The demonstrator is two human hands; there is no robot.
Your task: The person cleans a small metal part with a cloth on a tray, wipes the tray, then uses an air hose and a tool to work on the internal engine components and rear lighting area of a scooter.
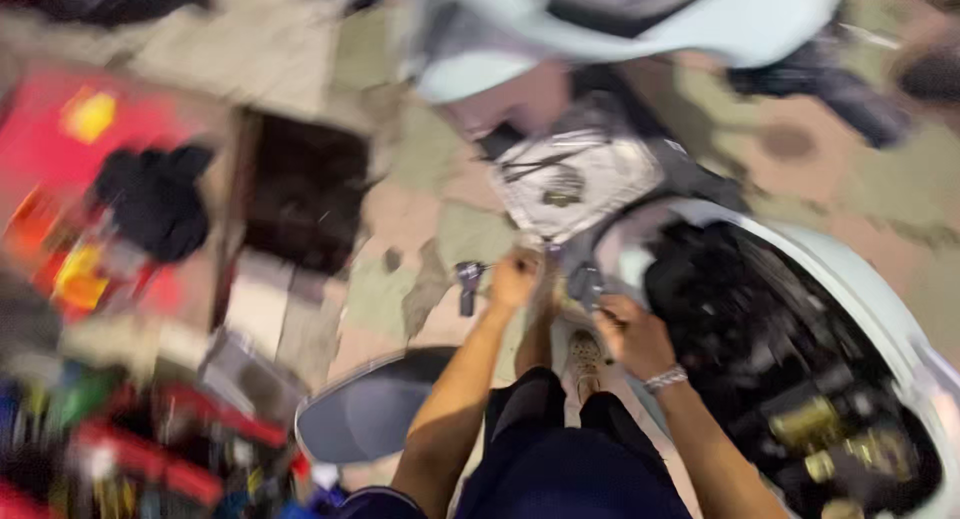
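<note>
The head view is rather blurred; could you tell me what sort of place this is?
Probably a scooter repair spot: an opened scooter body, a red tool tray, and worn paved ground.

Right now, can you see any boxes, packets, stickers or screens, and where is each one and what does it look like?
Red box or tray: far left on the ground, flat, red, with blurred yellow patches.
Small packets: on the red tray's lower part, red and yellow, too blurred to tell apart.
Sticker-like dark mark: on the pale scooter panel above the hands, roundish.
Screens: none seen.
</note>
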